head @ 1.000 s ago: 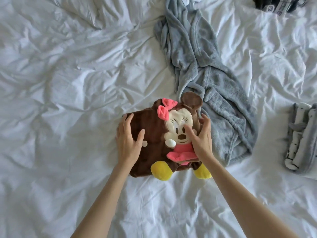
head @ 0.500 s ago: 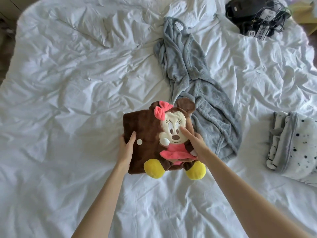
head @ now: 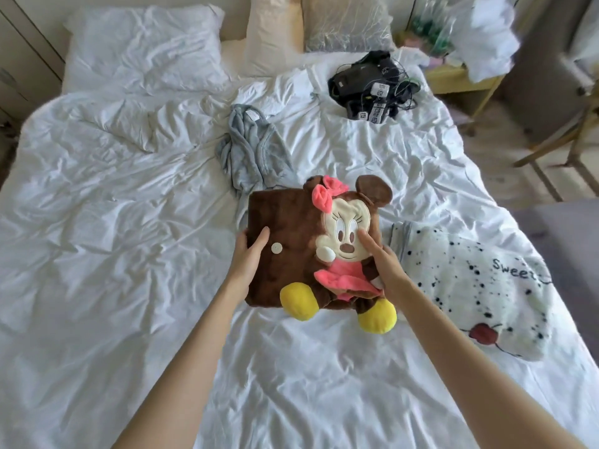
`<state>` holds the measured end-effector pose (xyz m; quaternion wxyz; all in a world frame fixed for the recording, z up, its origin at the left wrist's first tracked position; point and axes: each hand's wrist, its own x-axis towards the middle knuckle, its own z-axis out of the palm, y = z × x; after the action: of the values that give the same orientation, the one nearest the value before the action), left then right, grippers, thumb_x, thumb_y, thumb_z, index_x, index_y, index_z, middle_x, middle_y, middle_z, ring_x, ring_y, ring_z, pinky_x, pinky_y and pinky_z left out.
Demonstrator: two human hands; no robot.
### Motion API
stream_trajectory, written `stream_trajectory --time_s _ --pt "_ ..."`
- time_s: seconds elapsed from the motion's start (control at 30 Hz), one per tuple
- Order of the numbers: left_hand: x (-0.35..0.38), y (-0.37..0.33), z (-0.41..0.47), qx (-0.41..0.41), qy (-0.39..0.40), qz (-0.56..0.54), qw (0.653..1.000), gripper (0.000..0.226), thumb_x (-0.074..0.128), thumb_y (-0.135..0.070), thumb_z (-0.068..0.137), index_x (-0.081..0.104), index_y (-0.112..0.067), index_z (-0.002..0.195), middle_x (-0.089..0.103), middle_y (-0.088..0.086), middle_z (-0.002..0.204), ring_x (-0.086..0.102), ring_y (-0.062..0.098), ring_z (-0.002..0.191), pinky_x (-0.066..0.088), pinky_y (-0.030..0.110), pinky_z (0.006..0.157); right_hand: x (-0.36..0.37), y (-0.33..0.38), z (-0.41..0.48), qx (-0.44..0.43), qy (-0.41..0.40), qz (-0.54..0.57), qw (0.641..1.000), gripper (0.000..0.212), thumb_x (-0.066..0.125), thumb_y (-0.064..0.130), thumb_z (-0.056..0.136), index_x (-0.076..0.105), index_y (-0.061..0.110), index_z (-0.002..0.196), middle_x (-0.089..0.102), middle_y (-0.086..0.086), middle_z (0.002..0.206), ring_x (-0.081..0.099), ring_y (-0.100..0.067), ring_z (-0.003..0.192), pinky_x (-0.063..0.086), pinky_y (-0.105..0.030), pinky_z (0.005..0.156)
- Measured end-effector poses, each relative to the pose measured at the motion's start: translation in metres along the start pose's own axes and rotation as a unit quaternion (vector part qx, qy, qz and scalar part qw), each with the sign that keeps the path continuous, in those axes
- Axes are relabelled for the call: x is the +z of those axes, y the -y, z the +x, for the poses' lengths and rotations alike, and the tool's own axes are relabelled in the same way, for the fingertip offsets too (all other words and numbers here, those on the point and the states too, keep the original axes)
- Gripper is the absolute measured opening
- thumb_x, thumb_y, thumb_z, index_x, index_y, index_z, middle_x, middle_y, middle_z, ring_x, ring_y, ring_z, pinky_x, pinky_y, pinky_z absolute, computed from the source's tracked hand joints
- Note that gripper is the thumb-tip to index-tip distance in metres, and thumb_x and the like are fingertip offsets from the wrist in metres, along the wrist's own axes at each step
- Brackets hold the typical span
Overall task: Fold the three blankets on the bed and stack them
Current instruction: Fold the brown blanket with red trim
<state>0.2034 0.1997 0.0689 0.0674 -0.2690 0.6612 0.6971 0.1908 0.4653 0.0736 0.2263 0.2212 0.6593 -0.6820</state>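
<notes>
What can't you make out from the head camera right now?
All in the head view:
Fingers of the left hand and right hand: hidden under the brown blanket.
Near end of the grey blanket: behind the brown blanket.
Lettering on the white spotted blanket: cut off by a fold.
Labels on the black gear: too small to read.

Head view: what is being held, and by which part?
The folded brown blanket, between both hands: left hand grips its left edge beside the white button; right hand grips its right side, thumb across the plush face.
</notes>
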Motion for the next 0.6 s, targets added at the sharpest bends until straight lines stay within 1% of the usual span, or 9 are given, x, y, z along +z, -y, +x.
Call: stream_trajectory --time_s 0.1,0.17,0.23,0.27,0.3,0.37,0.47,0.53,0.6 --pt "0.091 -0.003 -0.013 0.016 0.023 0.026 0.999 0.056 0.065 -0.052 0.086 0.05 -0.022 0.132 0.06 0.001 0.131 0.06 0.02 0.118 0.051 0.045 0.1 -0.088 0.014 -0.019 -0.042 -0.016 0.007 0.999 0.066 0.071 0.075 0.06 0.063 0.034 0.111 0.067 -0.001 0.122 0.066 -0.014 0.106 0.049 -0.039 0.1" --pt "0.153 -0.003 -0.022 0.012 0.055 0.028 0.998 0.052 0.065 -0.053 0.086 0.051 -0.023 0.126 0.062 0.0 0.126 0.062 0.018 0.113 0.053 0.043 0.096 -0.146 0.024 -0.032 -0.079 -0.034 0.006 0.996 0.052 0.068 0.077 0.061 0.064 0.051 0.106 0.063 0.004 0.129 0.062 -0.009 0.111 0.045 -0.035 0.103" --pt "0.213 -0.004 -0.031 0.01 0.091 0.033 0.995 0.051 0.064 -0.055 0.086 0.05 -0.024 0.125 0.063 -0.001 0.123 0.064 0.016 0.109 0.056 0.035 0.086 -0.206 0.03 -0.038 -0.123 -0.051 -0.018 0.991 0.032 0.059 0.071 0.076 0.057 0.066 0.108 0.056 0.008 0.136 0.055 -0.005 0.118 0.039 -0.03 0.106" --pt "0.242 -0.004 -0.035 0.012 0.108 0.041 0.993 0.052 0.063 -0.055 0.087 0.05 -0.024 0.126 0.064 -0.002 0.121 0.065 0.014 0.106 0.056 0.029 0.079 -0.233 0.031 -0.04 -0.138 -0.067 -0.04 0.987 0.039 0.054 0.068 0.083 0.051 0.062 0.121 0.053 0.007 0.139 0.053 -0.007 0.121 0.037 -0.03 0.108" --pt "0.268 -0.003 -0.039 0.017 0.121 0.05 0.991 0.052 0.062 -0.055 0.087 0.049 -0.024 0.126 0.065 -0.003 0.12 0.066 0.011 0.103 0.055 0.025 0.073 -0.26 0.03 -0.042 -0.143 -0.092 -0.061 0.984 0.052 0.05 0.068 0.085 0.049 0.048 0.133 0.053 0.0 0.141 0.054 -0.012 0.122 0.037 -0.032 0.109" --pt "0.313 0.004 -0.047 0.024 0.14 0.059 0.988 0.052 0.063 -0.054 0.088 0.049 -0.022 0.127 0.066 -0.004 0.118 0.067 0.01 0.101 0.056 0.023 0.072 -0.306 0.024 -0.043 -0.117 -0.154 -0.077 0.978 0.075 0.047 0.073 0.082 0.051 0.02 0.135 0.056 -0.016 0.136 0.058 -0.027 0.119 0.039 -0.044 0.108" --pt "0.361 0.026 -0.053 0.023 0.159 0.086 0.983 0.049 0.062 -0.051 0.089 0.05 -0.022 0.126 0.063 -0.003 0.12 0.064 0.015 0.109 0.054 0.036 0.093 -0.354 0.001 -0.041 -0.081 -0.187 -0.111 0.973 0.075 0.039 0.077 0.083 0.035 0.036 0.145 0.053 0.0 0.135 0.053 -0.021 0.118 0.038 -0.041 0.108" --pt "0.379 0.049 -0.054 0.03 0.16 0.121 0.979 0.042 0.06 -0.049 0.091 0.05 -0.023 0.122 0.06 -0.008 0.118 0.06 0.013 0.11 0.05 0.032 0.094 -0.372 -0.024 -0.031 -0.035 -0.211 -0.098 0.972 0.086 0.04 0.078 0.081 0.036 0.021 0.145 0.057 -0.005 0.129 0.055 -0.025 0.115 0.04 -0.041 0.104" --pt "0.39 0.072 -0.055 0.028 0.157 0.162 0.974 0.045 0.058 -0.047 0.094 0.046 -0.022 0.129 0.056 -0.009 0.12 0.056 0.014 0.115 0.047 0.029 0.094 -0.379 -0.047 -0.022 0.007 -0.224 -0.085 0.971 0.084 0.042 0.072 0.085 0.037 0.009 0.14 0.056 -0.01 0.129 0.053 -0.029 0.118 0.04 -0.04 0.102"
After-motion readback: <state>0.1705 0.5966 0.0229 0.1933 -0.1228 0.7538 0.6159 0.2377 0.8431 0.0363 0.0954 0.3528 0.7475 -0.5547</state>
